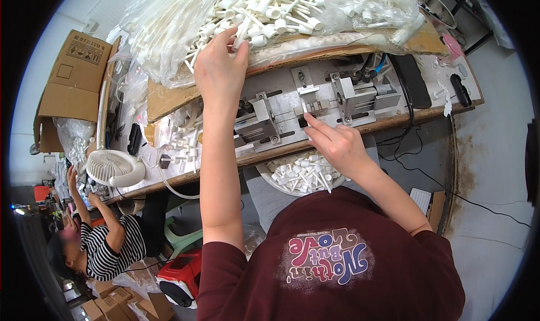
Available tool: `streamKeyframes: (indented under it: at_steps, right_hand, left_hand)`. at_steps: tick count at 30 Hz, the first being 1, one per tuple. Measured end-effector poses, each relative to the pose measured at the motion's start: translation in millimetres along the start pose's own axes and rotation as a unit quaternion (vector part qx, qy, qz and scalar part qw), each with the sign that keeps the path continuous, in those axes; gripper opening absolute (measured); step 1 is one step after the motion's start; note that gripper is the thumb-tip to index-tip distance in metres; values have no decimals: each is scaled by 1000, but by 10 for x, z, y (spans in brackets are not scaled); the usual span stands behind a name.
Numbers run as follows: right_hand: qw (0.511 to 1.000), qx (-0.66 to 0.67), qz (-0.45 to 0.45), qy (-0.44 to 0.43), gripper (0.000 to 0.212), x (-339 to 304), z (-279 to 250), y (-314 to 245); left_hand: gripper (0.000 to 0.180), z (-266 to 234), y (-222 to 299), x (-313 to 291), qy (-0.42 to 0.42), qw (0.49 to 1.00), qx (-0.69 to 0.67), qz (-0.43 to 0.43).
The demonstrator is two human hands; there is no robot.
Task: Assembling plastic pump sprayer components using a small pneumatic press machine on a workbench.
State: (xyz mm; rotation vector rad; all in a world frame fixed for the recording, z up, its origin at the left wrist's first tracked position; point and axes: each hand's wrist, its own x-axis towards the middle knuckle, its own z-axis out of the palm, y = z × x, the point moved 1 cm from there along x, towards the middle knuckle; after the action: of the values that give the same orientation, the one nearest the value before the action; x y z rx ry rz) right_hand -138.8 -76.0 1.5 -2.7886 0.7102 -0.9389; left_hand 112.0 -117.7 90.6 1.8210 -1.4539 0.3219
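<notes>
My left hand [219, 68] reaches to the front of a heap of white plastic pieces [281, 11], each with a round cap and a thin stem. Its thumb and fingers close around one white piece [241, 35]. Over the middle of a metal fixture [287, 104], my right hand [340, 146] has its fingertips on a slim white plastic piece [304, 105], seemingly gripping it; the fingers partly hide it. Metal blocks with cylinders, such as the right one [360, 99], flank that spot. Beneath my right hand, a bowl [275, 181] of similar white pieces rests on my lap.
Cardboard [174, 100] and clear plastic bags [163, 34] lie under and around the heap. A white fan [115, 168] stands left on the bench. At right are a black phone-like slab [412, 80] and hanging cables [419, 138]. Another person [112, 236] works at far left.
</notes>
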Motion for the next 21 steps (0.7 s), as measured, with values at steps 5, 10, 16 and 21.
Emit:
streamKeyframes:
  at_steps: [5,10,16,21]
  right_hand:
    - [999,-43,-32,-1,9,132,-27,-14]
    - [997,-64,-11,-29,15,161,-37,-35]
    - [993,100,54,23,14,685,-327,77]
    - [987,21,-44,156,16,1470,-293,349]
  left_hand:
    - [32,-224,195,-115,-17,989,-127,-72]
    - [27,-430,282,-261,-67,953,-257,-143]
    - [28,-489,416,-900,-95,922,-364,-92]
    - [33,-373,627,-1438,-163,962,-220,16]
